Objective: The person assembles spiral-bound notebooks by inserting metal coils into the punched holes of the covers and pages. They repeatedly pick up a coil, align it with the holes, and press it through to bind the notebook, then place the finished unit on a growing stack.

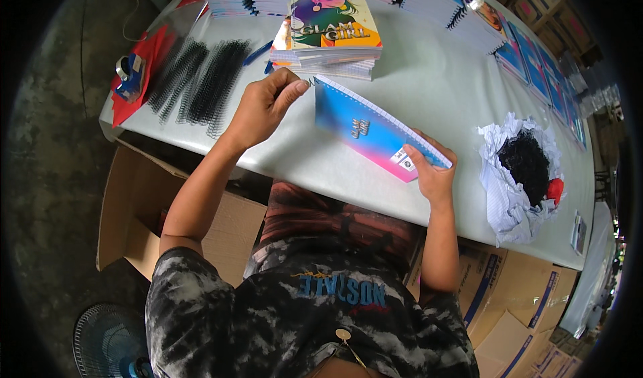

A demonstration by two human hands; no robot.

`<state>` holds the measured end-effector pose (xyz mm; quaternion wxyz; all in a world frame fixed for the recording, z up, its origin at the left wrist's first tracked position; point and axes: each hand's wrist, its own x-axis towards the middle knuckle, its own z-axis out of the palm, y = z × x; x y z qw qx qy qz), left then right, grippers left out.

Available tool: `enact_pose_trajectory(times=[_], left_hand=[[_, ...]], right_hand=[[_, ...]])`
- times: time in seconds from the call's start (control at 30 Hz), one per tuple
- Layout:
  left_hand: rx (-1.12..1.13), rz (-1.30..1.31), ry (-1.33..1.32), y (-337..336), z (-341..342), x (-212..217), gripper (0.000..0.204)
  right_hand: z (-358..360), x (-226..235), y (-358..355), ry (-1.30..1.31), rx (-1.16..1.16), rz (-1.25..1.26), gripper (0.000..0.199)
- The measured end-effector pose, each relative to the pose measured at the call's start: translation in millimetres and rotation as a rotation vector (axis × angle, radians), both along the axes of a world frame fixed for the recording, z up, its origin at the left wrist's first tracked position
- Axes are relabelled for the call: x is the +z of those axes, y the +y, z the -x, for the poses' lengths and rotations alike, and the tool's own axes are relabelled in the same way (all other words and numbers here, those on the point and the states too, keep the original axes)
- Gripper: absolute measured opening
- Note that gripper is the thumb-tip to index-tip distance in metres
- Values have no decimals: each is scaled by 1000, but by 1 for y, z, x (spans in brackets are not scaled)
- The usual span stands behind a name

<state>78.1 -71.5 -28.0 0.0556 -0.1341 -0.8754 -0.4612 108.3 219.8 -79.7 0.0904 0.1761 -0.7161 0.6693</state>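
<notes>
A notebook (368,129) with a blue-to-pink cover stands tilted on its edge over the pale table (429,90). My right hand (432,170) grips its near corner from below. My left hand (264,103) pinches the end of a thin wire spiral at the notebook's far top corner, where the punched edge begins. A stack of notebooks (331,36) with a colourful illustrated cover lies just behind the held one.
Black spiral coils (201,80) lie in rows at the table's left, next to a red sheet and a tape dispenser (129,77). Crumpled paper holding black scraps (526,170) sits right. More notebook stacks (469,16) line the back. Cardboard boxes (134,204) stand under the table.
</notes>
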Motion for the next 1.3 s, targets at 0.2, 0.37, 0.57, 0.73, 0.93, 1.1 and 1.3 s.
enact_pose_trajectory(times=[0.2,0.37,0.57,0.73,0.93,1.1,1.3], left_hand=[[-88,-253,-62,-5,15,8,17],[-261,112,-90,-14,20,37,12],[-345,623,297,-5,14,64,21],[-311,763,501,1,6,59,20],[36,738,786,7,-5,31,65],[-173,991,1048,1,-41,-55,104],[173,406,792,8,-15,-55,101]], right_hand=[[1,6,1,79,78,-69,23],[0,2,1,-24,81,41,22],[-2,-8,-4,55,107,-41,25],[-4,-2,-13,293,62,-162,33],[-9,-7,-21,442,21,-184,36],[-22,-9,-26,450,8,-222,33],[-24,-14,-39,541,14,-181,33]])
